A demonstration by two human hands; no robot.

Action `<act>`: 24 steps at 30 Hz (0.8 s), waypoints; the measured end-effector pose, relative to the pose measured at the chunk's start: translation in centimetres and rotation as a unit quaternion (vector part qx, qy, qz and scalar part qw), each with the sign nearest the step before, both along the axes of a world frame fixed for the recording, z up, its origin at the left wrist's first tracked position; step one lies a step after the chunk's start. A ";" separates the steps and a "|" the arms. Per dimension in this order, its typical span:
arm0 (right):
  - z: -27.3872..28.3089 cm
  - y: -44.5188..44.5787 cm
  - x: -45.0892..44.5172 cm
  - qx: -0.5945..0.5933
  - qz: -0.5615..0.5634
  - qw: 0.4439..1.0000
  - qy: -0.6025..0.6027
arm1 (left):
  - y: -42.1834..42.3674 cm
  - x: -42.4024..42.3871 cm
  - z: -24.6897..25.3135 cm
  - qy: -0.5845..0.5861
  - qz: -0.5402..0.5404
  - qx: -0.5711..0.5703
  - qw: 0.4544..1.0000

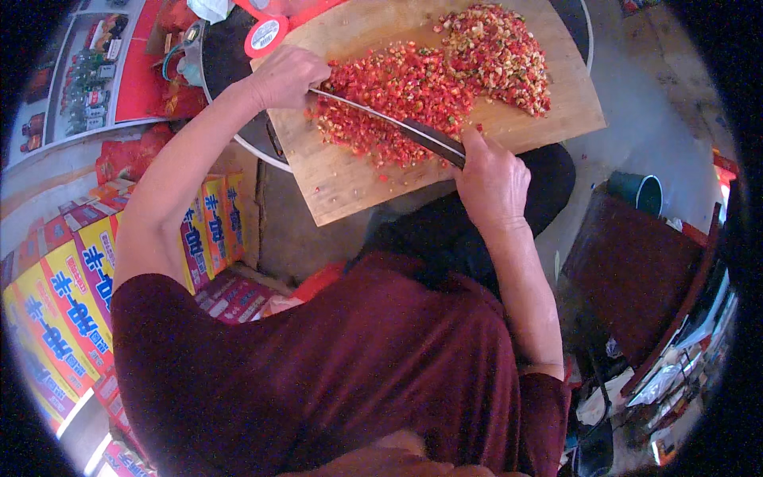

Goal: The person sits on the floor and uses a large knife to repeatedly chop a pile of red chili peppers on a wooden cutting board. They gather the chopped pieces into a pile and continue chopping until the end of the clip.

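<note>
A long knife (381, 115) with a dark handle lies across a spread of finely chopped red chillies (393, 89) on a wooden cutting board (357, 194). My right hand (493, 177) is closed around its handle end. At the other end, my left hand (292, 77) has its fingers curled at the tip; whether they pinch the blade or rest on it cannot be told. A second heap of chopped chillies mixed with pale bits (498, 56) lies at the board's upper right, touching the spread at its edge.
The board rests on a dark round surface with a pale rim (262, 156). A round red lid with a white label (266, 36) is beside my left wrist. Printed cartons (65, 304) are stacked at the left. A dark red seat (632, 274) and a green bucket (641, 192) stand at the right.
</note>
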State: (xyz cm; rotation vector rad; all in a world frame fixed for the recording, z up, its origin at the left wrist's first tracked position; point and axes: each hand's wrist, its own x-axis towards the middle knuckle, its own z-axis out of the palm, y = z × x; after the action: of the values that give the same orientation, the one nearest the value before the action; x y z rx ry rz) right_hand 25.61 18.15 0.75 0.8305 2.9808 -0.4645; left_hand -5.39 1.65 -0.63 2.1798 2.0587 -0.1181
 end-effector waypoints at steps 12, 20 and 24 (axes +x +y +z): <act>-0.3 -3.7 0.1 -0.015 -0.028 0.999 -0.001 | 0.6 -1.1 -0.3 0.003 -0.027 0.067 0.997; 3.7 1.5 -1.6 0.060 -0.010 0.997 -0.043 | 1.1 -0.3 0.5 -0.011 0.022 -0.006 1.000; -1.0 4.9 -0.2 0.050 -0.015 0.997 0.050 | 3.3 1.9 -0.1 -0.001 0.021 0.020 1.000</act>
State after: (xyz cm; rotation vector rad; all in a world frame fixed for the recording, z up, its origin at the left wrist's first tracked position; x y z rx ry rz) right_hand 25.38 23.01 -0.25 0.8855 3.1092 -0.3720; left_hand -3.51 4.97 -0.76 2.1568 2.1226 -0.0714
